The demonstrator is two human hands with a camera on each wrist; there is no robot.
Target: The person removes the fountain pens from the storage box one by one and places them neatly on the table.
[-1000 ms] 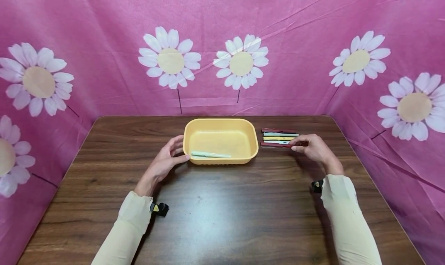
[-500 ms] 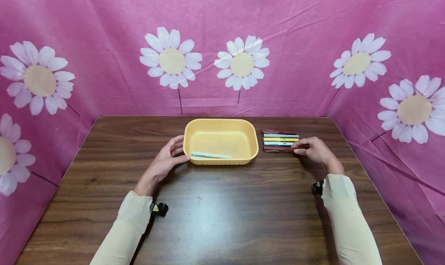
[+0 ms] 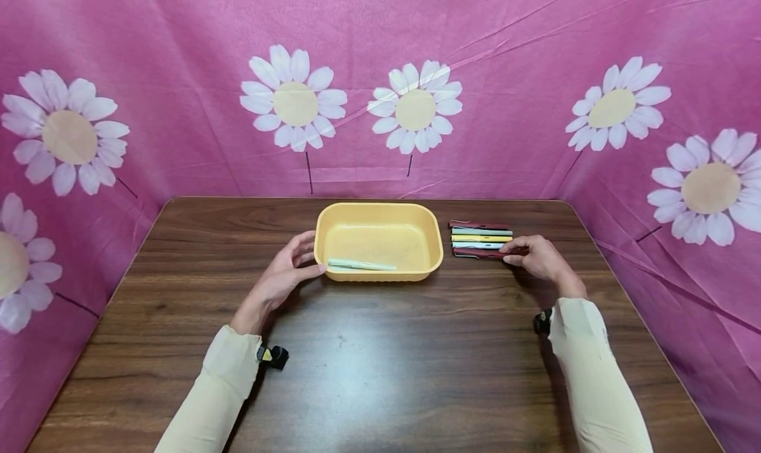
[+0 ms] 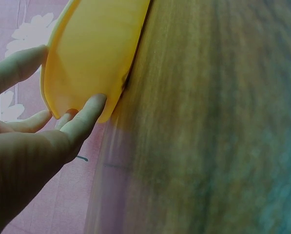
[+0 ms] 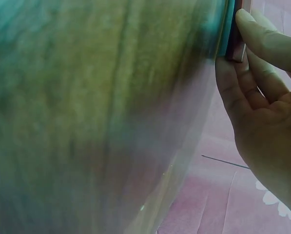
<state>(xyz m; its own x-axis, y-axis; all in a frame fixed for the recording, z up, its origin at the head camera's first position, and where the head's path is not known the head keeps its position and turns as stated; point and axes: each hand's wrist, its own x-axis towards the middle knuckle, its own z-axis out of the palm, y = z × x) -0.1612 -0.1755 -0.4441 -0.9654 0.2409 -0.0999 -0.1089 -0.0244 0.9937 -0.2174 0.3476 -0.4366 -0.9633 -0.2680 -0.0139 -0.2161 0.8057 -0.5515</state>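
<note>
A yellow plastic basin (image 3: 429,248) stands near the table's back edge, with a pale mint pen (image 3: 362,265) lying along its near side. My left hand (image 3: 285,271) holds the basin's left end, thumb at the near corner and fingers along the side. To the right of the basin, several capped pens lie parallel in a row: a dark red pen (image 3: 478,226) at the back, then a grey-green pen (image 3: 481,232), a yellow pen (image 3: 478,238) and a pale blue pen (image 3: 475,245). My right hand (image 3: 541,258) pinches the right end of the nearest dark red pen (image 3: 475,254).
The brown wood-grain table (image 3: 380,367) extends in front of both hands. A pink cloth (image 3: 357,17) printed with daisies hangs around its back and sides. Small black devices (image 3: 273,357) are strapped at both wrists.
My right hand has moved slightly nearer with the front dark red pen, and the pale blue pen behind it shows more fully. The left hand and the basin stay in place.
</note>
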